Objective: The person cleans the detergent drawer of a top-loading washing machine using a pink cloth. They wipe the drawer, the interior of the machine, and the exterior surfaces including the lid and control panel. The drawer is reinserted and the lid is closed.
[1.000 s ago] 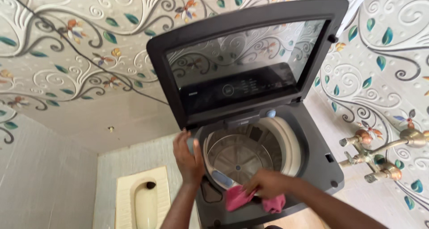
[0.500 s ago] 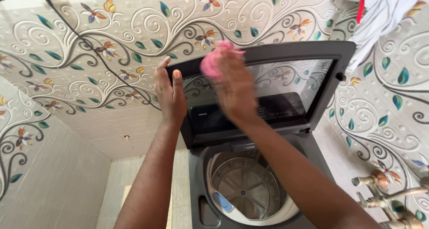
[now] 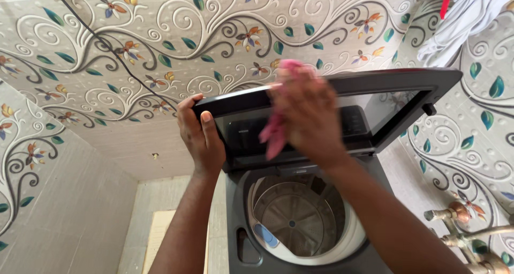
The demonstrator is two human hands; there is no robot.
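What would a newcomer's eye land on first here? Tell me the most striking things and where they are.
The right hand at centre presses a pink cloth against the raised glass lid of a dark top-loading washing machine, whose open drum shows below. The left hand grips the lid's left edge. Behind, wall tiles with swirling vines and coloured leaves fill the top of the view, and brass taps jut out at lower right.

Lid (image 3: pixel 396 100) stands open above the washing machine's drum (image 3: pixel 297 218), left hand (image 3: pixel 201 135) on its left edge, right hand (image 3: pixel 308 116) with cloth (image 3: pixel 276 132) against its front, taps (image 3: pixel 463 220) off right.
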